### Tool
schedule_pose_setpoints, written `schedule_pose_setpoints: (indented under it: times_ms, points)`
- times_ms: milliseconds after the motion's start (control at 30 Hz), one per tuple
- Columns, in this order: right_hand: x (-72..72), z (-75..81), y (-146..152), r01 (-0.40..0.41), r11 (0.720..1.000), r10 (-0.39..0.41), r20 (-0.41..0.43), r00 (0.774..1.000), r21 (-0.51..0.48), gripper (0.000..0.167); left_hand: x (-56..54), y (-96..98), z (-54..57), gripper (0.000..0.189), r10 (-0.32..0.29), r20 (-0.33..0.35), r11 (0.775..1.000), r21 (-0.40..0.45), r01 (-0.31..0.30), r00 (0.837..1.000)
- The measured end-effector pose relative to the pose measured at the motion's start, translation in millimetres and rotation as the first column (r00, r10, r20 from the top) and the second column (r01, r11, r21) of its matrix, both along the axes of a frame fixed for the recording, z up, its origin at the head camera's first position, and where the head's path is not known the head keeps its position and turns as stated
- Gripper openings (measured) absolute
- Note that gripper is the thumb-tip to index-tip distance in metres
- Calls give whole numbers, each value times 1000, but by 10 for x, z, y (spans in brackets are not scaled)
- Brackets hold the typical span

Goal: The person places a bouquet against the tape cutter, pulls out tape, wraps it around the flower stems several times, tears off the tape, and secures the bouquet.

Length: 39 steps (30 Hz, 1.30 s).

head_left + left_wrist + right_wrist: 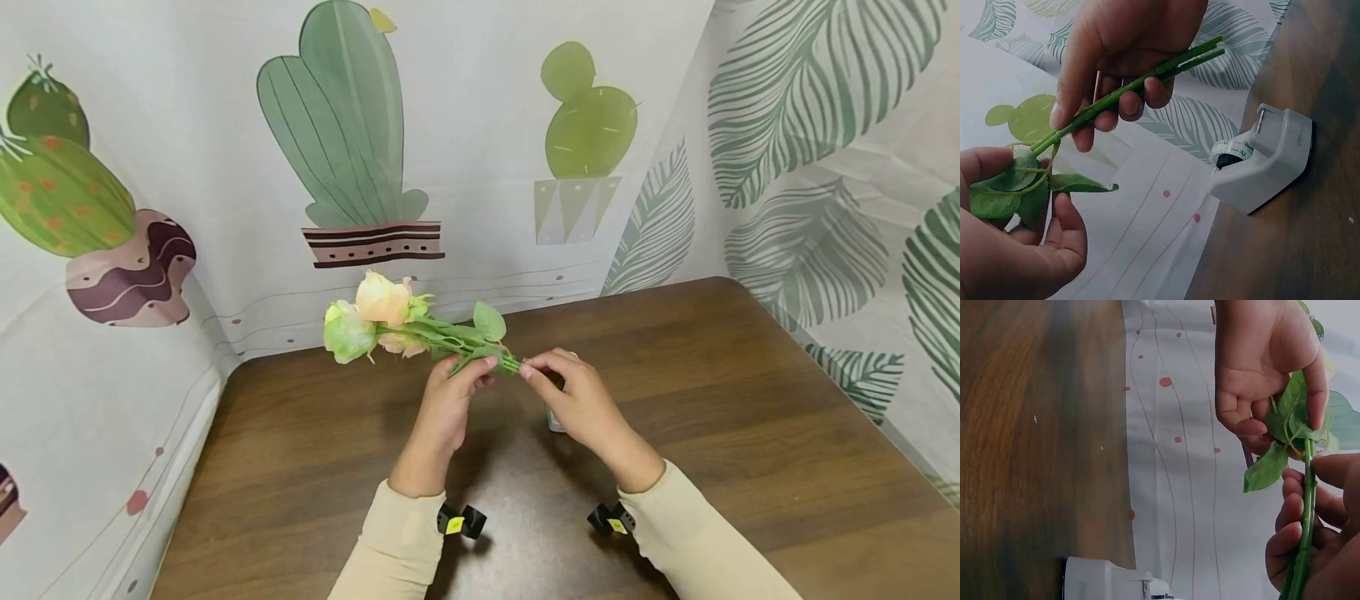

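Note:
Several artificial roses (384, 300) with pale peach and green heads are held together as a bunch above the table, heads toward the left. My left hand (450, 408) grips the bunch by its leafy part, thumb over the leaves (1016, 181). Lower down, my right hand (581, 400) pinches the green stems (1122, 94) between thumb and fingers, and the cut ends stick out past the palm in the left wrist view. A white tape dispenser (1266, 162) with a roll of tape (1232, 151) stands on the table, mostly behind the right hand in the head view.
The brown wooden table (315, 467) reaches back to a white cloth backdrop (480, 125) printed with cacti and leaves. Black wrist cameras (472, 522) sit at both cuffs.

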State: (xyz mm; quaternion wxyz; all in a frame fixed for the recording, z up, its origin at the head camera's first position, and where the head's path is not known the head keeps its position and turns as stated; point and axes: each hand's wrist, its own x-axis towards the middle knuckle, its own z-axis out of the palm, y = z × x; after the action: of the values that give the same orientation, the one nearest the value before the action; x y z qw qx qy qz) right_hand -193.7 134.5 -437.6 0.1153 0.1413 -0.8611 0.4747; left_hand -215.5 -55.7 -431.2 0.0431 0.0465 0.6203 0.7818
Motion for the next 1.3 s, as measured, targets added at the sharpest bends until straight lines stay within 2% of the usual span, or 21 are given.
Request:
schedule_pose_setpoints:
  times_ms: [167,400,700,900,1033,1300]
  points:
    - [-1,-3,-11,38,999,-37,-38,999,25,16,-4,4,6,23,-4,22,1000,-19,4,1000]
    - [0,-35,-17,100,994,-93,-116,989,53,15,-18,9,-10,36,-27,36,1000,13,27,999]
    - [-7,-50,-23,122,989,-108,-166,980,81,14,-28,-2,-2,31,-40,12,999,26,40,999]
    - [-5,-51,-27,122,990,-105,-196,975,74,13,-34,4,-1,24,-37,18,997,71,35,999]
    - [1,-41,-39,122,990,-105,-210,972,73,12,-35,10,8,27,-38,15,995,89,37,999]
    - [13,-54,-56,110,991,-96,-168,981,78,13,-35,4,16,23,-48,7,993,112,47,999]
